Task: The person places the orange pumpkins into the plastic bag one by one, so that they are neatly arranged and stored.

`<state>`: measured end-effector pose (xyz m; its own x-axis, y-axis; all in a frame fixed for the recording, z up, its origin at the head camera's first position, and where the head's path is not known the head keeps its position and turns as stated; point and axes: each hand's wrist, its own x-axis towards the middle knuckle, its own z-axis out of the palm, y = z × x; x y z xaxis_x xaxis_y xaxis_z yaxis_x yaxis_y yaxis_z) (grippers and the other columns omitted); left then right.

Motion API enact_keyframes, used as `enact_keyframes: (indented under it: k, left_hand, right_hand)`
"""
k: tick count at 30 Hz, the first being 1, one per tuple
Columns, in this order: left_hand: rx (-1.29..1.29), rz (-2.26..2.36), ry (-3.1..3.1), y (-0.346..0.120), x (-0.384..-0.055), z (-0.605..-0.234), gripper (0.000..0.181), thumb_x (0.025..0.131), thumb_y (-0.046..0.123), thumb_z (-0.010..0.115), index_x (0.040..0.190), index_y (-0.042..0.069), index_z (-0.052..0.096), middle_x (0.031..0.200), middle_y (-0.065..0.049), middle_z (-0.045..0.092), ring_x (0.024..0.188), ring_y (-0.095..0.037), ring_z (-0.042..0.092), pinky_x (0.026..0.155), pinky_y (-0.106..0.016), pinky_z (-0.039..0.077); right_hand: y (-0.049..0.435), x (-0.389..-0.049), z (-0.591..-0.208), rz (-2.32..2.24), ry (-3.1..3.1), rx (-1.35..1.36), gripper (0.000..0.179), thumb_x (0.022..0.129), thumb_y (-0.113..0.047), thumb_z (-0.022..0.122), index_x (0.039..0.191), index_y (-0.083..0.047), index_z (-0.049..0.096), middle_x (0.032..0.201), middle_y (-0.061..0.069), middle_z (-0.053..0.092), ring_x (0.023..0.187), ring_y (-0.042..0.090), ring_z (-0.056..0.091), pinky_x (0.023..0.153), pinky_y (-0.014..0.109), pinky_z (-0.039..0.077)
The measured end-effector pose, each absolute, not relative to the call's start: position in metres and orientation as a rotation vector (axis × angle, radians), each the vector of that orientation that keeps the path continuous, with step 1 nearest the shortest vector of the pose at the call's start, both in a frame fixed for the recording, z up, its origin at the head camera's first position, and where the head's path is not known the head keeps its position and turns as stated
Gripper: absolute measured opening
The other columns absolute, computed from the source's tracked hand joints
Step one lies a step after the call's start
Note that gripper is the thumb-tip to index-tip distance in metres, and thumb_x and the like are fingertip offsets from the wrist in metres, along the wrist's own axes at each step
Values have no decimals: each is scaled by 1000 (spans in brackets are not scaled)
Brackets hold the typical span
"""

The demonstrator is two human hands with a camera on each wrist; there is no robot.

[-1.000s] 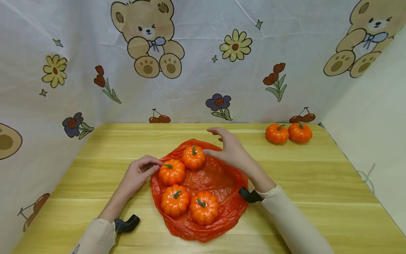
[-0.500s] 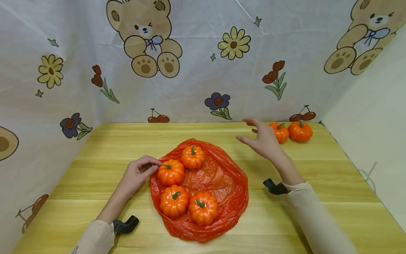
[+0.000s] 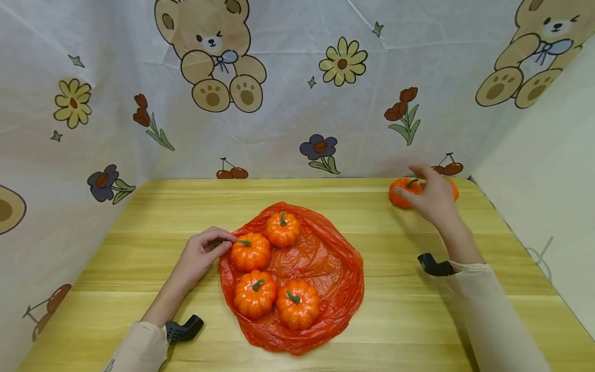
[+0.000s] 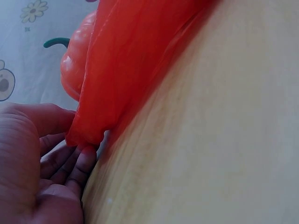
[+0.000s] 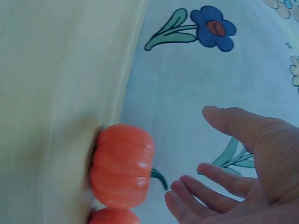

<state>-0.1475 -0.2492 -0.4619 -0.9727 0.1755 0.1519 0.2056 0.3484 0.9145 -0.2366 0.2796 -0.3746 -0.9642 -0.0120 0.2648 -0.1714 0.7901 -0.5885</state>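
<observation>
A red plastic bag [image 3: 321, 258] lies spread wide on the table, its rim rolled outward. Several orange toy pumpkins with green stems, one of them a front pumpkin [image 3: 298, 305], sit inside it toward the left. My left hand [image 3: 204, 256] pinches the bag's left rim between thumb and fingers, as the left wrist view shows at the bag edge [image 4: 86, 126]. At the back right, my right hand [image 3: 434, 199] hovers with fingers spread above two more pumpkins. The nearer pumpkin [image 5: 122, 165] stands apart from the fingers; the other pumpkin [image 3: 453, 190] is mostly hidden behind the hand.
The wooden table [image 3: 153, 217] ends at the back against a hanging cloth [image 3: 288, 103] printed with bears and flowers. A pale wall [image 3: 548, 170] borders the right side. A black wrist camera mount [image 3: 186, 329] sits under the left wrist.
My right hand has moved from above the bag to the right and back, over the two far pumpkins. The left hand has stayed at the bag's rim.
</observation>
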Motion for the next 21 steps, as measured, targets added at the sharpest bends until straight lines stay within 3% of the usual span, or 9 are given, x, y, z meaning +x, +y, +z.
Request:
enact_keyframes:
  k: [14,21]
  left_hand:
    - [-350,-1763,-2554,-248,-147,-460,12,104,19,69,112,15,78,115,-7,70,107,-15,65,92,-19,54]
    - [-347,-1756,-2555,-248,-147,-461,13,104,19,69,112,15,78,115,-7,70,107,-14,65,92,-19,54]
  right_hand:
    - [291,-247,-396,961,-2786,83,80,93,-22,81,154,7,39,153,37,46,138,60,40,114,72,30]
    - [290,-250,-402,973,-2798,100,80,91,-23,84,152,7,41,150,35,50,135,57,44,114,69,32]
